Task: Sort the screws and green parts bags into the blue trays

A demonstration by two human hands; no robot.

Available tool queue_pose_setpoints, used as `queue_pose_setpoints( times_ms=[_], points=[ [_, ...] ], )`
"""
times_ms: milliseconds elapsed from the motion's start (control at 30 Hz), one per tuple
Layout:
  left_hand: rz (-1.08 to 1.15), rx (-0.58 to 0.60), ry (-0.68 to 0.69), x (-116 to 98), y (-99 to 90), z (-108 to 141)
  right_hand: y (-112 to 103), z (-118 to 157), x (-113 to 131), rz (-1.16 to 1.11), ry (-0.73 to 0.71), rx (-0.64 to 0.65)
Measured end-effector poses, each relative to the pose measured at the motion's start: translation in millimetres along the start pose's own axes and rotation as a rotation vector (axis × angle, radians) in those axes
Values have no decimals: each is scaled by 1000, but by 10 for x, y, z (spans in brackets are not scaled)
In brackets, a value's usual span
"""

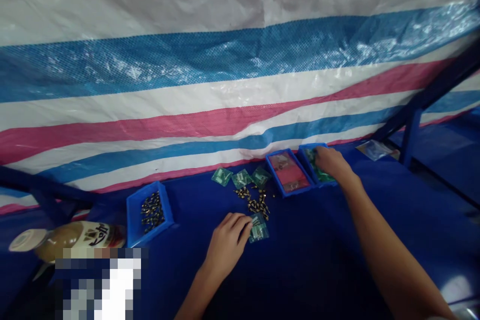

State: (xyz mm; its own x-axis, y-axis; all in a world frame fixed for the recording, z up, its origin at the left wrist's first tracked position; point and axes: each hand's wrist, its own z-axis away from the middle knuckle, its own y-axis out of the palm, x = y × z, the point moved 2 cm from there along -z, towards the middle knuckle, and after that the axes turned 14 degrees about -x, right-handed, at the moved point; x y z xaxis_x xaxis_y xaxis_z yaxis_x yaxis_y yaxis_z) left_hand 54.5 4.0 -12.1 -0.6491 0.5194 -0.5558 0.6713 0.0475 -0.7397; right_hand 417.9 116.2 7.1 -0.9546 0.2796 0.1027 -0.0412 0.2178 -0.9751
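My left hand [229,241] rests over the blue table, its thumb and fingertips closed at the left edge of a small green packet [259,230]. My right hand [330,161] reaches into a blue bin [303,154] of green packets; its fingertips are hidden among them. Small brass-coloured screws [258,204] lie in a loose pile just beyond the left hand's packet. Behind the pile, three more green packets [241,178] lie in a row. Beside the right hand's bin stands another blue bin [270,167] with red and clear packets.
A blue bin [131,215] with dark screws stands on the left, next to a bottle [71,237] lying on its side. A clear bag [377,150] lies at the back right. Striped sheeting [210,125] hangs behind the table, with blue frame bars [410,137] at both sides.
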Motion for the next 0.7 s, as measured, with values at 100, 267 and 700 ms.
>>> queue_pose_setpoints(
  times_ms=[100,267,700],
  points=[
    [-4,12,-9,3,3,3,-4,-40,-18,27,-7,17],
    [8,26,-10,0,-2,8,-152,-26,-11,23,-56,-33],
    [11,-28,-17,24,-16,11,-367,632,-386,38,-119,-250]
  ],
)
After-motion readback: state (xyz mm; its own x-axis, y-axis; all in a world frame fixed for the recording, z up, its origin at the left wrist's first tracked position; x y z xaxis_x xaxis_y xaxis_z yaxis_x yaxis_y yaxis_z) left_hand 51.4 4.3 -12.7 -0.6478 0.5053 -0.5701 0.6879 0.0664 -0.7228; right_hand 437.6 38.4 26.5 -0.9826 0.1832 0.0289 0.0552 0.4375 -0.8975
